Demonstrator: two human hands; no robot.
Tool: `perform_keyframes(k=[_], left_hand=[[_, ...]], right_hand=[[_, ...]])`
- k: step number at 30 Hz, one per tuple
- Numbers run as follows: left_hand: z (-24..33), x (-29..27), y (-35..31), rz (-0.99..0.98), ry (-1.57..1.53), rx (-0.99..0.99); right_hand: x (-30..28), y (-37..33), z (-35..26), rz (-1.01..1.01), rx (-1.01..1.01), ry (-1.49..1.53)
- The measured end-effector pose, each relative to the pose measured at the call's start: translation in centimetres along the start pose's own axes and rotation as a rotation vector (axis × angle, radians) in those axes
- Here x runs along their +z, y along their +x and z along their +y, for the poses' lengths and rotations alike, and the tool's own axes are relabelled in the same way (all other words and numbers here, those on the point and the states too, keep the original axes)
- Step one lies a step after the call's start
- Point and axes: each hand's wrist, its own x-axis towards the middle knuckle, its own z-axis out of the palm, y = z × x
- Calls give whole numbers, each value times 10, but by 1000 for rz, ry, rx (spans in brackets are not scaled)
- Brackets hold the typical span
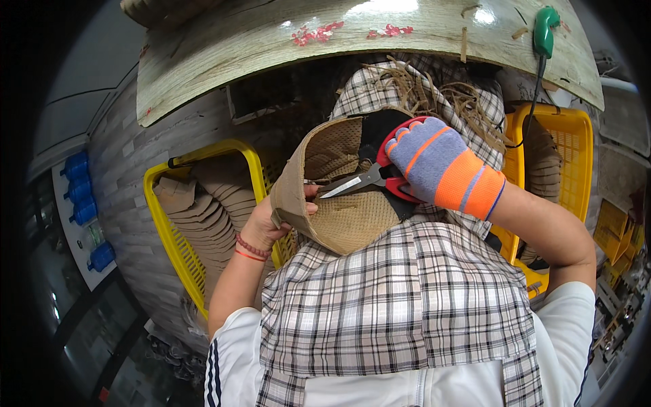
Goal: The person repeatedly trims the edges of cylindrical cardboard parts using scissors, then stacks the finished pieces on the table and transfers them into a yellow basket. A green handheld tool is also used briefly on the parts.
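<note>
My bare left hand (266, 222) grips the near-left side of a tan, curved fabric piece (359, 218) with a mesh lining and a black part at its right; its exact kind is unclear. Its fingertips curl over the rim to the inside. My right hand (444, 163), in a grey and orange glove, is closed around the red handles of scissors (369, 178). The blades lie inside the hollow of the fabric piece, slightly parted, with their tips close to my left fingertips. Whether anything is between the blades is hard to make out.
Tan strips (468, 102) lie on the checked apron (380, 285) over my lap. Yellow baskets (152, 197) (575, 136) with stacked tan pieces stand on both sides. On the wooden table (224, 68) ahead rests a green corded tool (544, 32), its cable hanging down.
</note>
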Motion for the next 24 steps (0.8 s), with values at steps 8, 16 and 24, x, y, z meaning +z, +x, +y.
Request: perform_keyframes(k=[8, 16, 24], left_hand=[[-4, -9, 5, 16, -15, 2], [-4, -15, 5, -11, -37, -23], [-6, 25, 9, 120, 27, 366]], right_hand=[[2, 5, -4, 6, 20, -33], [-6, -10, 4, 44, 74, 24], [1, -41, 37, 179, 198, -36]])
